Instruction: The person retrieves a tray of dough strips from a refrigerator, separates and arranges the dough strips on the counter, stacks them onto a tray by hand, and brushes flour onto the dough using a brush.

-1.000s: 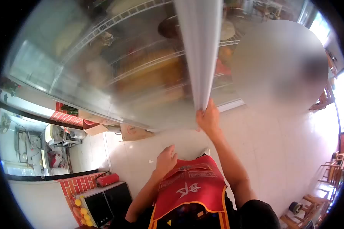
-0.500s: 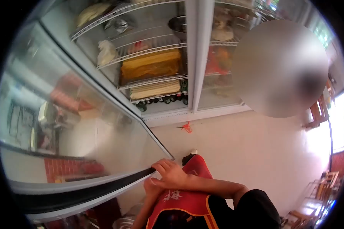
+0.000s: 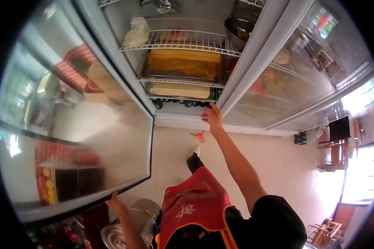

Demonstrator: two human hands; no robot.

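At twelve o'clock the foil bundle (image 3: 162,5) is cut off above; lower down, a shelf (image 3: 176,98) hides most of the bottles (image 3: 188,103). Behind the fogged door (image 3: 295,97) toward two, I see only blurred shapes (image 3: 275,83). The left forearm (image 3: 129,226) covers part of the steel pot (image 3: 143,209) at seven.

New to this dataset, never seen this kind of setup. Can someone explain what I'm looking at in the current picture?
There's no robot: it's a person working bare-handed, filmed by one head-worn camera looking forward and down. The red apron at the bottom is the wearer's.

Ahead is a refrigerator with a glass door swung open. The left hand touches that door's edge; how firmly it grips is unclear. The right hand reaches toward the lower shelves, open and seemingly empty.

The wire shelves carry a white bag, a metal bowl, a yellow-orange stack and a paler stack; contents unclear.
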